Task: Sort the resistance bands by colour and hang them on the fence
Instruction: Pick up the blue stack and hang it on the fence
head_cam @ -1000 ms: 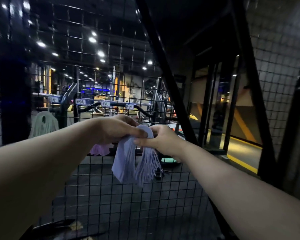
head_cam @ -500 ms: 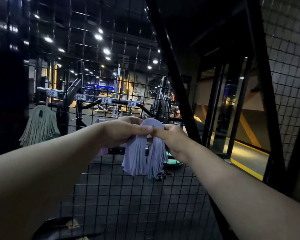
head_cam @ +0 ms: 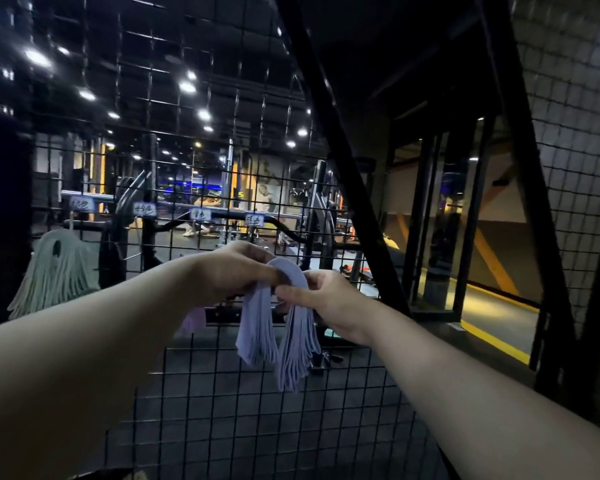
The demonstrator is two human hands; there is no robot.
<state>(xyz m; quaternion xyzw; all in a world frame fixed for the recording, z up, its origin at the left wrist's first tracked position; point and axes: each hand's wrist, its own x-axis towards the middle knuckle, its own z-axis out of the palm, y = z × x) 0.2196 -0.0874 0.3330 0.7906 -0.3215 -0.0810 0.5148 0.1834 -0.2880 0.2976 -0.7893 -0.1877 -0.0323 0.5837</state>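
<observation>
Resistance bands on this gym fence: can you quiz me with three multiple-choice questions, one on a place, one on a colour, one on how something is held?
1. Where on the fence does the green bundle hang?
A. far left
B. far right
C. top edge

2. What colour is the bundle in the hands?
A. red
B. lilac
C. black

3. How is that bundle held?
A. one hand only
B. nobody touches it
C. both hands pinch it

Answers: A, it hangs at the fence's left end; B, its strands look pale lilac; C, the left hand and right hand each pinch its top.
</observation>
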